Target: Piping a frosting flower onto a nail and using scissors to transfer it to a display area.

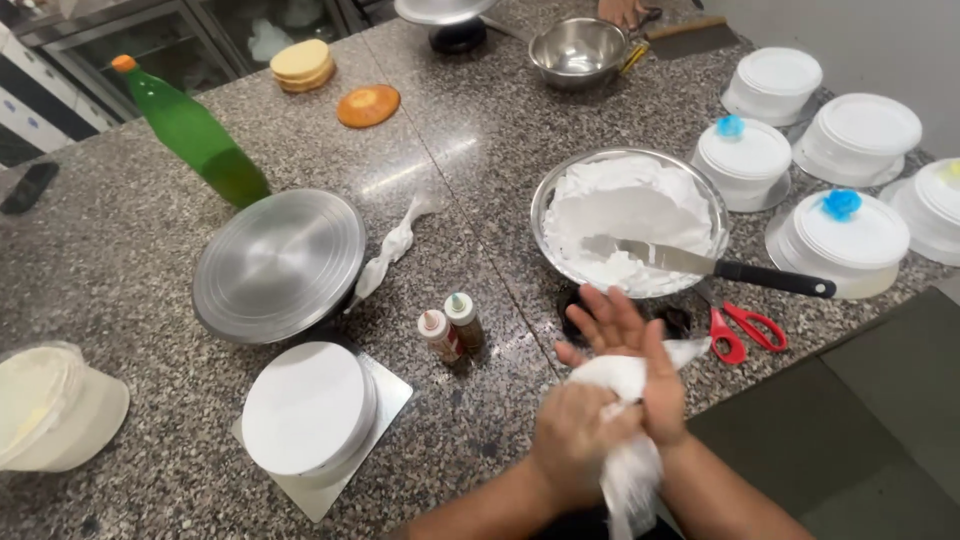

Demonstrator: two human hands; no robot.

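My left hand (575, 440) is closed around a white piping bag (632, 420) full of cream, low in the head view near the counter's front edge. My right hand (632, 350) lies flat over the bag's upper end, fingers spread and palm partly up. Just beyond them stands a steel bowl (545, 195) of white cream with a black-handled palette knife (700, 265) resting in it. Red-handled scissors (745, 330) lie to the right of my hands.
A metal cake turntable (278, 262), a white-iced cake on a square board (305, 410), two small colour bottles (452, 327), a green bottle (195, 135), a second piping bag (392, 248), sponge layers (368, 105), several lidded white tubs (845, 235) and an empty steel bowl (578, 50) crowd the granite counter.
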